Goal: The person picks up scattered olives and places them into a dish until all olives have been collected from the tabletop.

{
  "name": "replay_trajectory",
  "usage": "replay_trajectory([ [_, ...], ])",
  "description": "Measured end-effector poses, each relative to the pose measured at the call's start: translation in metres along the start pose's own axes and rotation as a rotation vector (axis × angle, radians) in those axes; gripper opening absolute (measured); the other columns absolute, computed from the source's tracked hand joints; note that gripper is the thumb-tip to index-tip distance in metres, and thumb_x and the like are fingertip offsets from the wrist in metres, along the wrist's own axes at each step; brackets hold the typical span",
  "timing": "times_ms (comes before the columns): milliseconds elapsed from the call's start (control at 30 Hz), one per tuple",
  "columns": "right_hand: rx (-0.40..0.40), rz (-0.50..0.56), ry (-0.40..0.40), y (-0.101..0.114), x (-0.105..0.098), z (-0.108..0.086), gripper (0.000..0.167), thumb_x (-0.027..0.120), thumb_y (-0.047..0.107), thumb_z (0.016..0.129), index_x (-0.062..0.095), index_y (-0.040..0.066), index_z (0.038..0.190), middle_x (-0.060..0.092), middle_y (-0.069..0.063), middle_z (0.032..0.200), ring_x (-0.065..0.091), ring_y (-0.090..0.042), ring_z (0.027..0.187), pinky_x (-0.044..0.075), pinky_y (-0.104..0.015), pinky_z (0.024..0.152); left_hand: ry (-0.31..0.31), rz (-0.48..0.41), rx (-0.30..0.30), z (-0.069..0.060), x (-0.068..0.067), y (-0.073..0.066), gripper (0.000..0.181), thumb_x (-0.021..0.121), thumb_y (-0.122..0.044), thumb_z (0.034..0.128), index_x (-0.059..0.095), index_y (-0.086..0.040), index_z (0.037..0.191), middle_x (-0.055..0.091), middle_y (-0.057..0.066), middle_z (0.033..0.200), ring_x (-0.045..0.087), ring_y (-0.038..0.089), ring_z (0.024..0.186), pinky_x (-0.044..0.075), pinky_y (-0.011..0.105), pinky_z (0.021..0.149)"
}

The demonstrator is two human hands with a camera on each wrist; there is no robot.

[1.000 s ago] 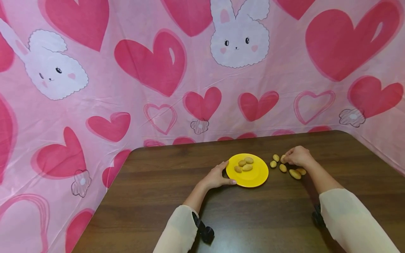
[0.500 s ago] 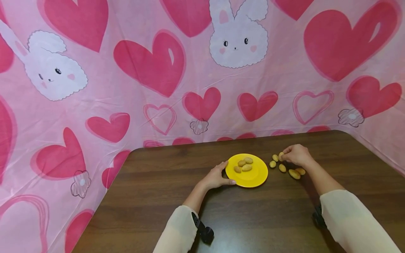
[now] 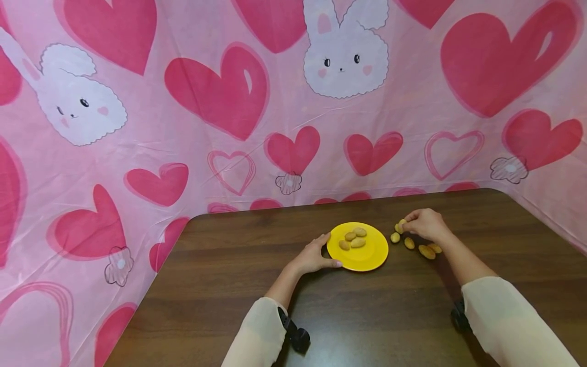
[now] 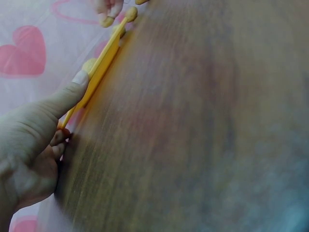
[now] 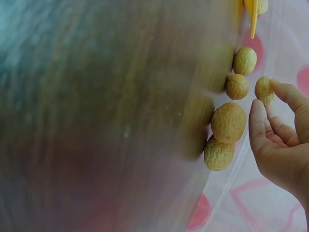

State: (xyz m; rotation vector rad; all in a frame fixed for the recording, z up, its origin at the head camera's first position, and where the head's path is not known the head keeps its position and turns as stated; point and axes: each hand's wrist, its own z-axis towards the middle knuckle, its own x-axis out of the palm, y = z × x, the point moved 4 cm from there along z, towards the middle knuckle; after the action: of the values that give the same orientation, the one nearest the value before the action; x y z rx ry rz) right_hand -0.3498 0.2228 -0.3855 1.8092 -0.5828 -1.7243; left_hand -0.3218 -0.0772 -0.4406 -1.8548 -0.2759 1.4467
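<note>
Near the brown wooden surface's (image 3: pixel 220 285) far edge, left hand (image 3: pixel 313 256) gripping a round yellow plate (image 3: pixel 369 259), right hand (image 3: pixel 427 224) pinching an oval tan potato (image 5: pixel 263 90), the apparent picking step needs a clear lift.

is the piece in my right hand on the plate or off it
Off: the right hand pinches the piece to the right of the yellow plate, table showing between.

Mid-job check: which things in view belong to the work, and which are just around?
Belong:
yellow plate, held at its rim by the left hand
four potato-like pieces on it
piece pinched by the right hand
loose pieces beside the plate

Just around:
brown table
heart-print backdrop
black wrist devices
pale sleeves
</note>
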Motion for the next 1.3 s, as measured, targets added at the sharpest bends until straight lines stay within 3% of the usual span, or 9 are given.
replay_trajectory([
  [300,-0.009,0.001,0.013,0.007,0.004,0.001,0.037,0.068,0.025,0.08,0.063,-0.006,0.1,0.068,-0.007,0.078,0.062,-0.02,0.072,0.047,-0.029,0.061,-0.001,-0.004,-0.005,0.0,0.0,0.0,0.09,0.071,-0.044,0.0771,0.025,-0.011,0.147,0.025,0.009,0.15,0.021,0.028,0.136,0.018,0.045,0.109],
  [700,-0.012,0.017,0.039,0.02,0.012,0.001,0.044,0.069,0.031,0.081,0.062,-0.004,0.105,0.068,-0.007,0.083,0.06,-0.023,0.078,0.048,-0.04,0.074,0.001,-0.001,-0.007,0.0,-0.001,-0.002,0.09,0.071,-0.044,0.0773,0.024,-0.013,0.147,0.026,0.008,0.15,0.021,0.028,0.136,0.018,0.045,0.109],
  [1000,0.024,0.034,0.086,0.029,0.023,0.004,0.04,0.071,0.032,0.079,0.063,0.0,0.102,0.064,-0.004,0.079,0.054,-0.022,0.074,0.047,-0.032,0.061,0.003,0.001,-0.013,-0.001,0.0,0.0,0.09,0.071,-0.044,0.0773,0.025,-0.012,0.147,0.026,0.008,0.15,0.021,0.027,0.136,0.018,0.045,0.109],
  [1300,0.013,0.071,0.103,0.04,0.034,0.007,0.034,0.072,0.025,0.078,0.065,-0.002,0.099,0.066,-0.008,0.078,0.059,-0.021,0.071,0.048,-0.032,0.063,0.001,-0.003,-0.005,0.0,0.0,-0.001,0.09,0.071,-0.044,0.0771,0.025,-0.012,0.147,0.026,0.008,0.15,0.022,0.027,0.136,0.019,0.045,0.109],
])
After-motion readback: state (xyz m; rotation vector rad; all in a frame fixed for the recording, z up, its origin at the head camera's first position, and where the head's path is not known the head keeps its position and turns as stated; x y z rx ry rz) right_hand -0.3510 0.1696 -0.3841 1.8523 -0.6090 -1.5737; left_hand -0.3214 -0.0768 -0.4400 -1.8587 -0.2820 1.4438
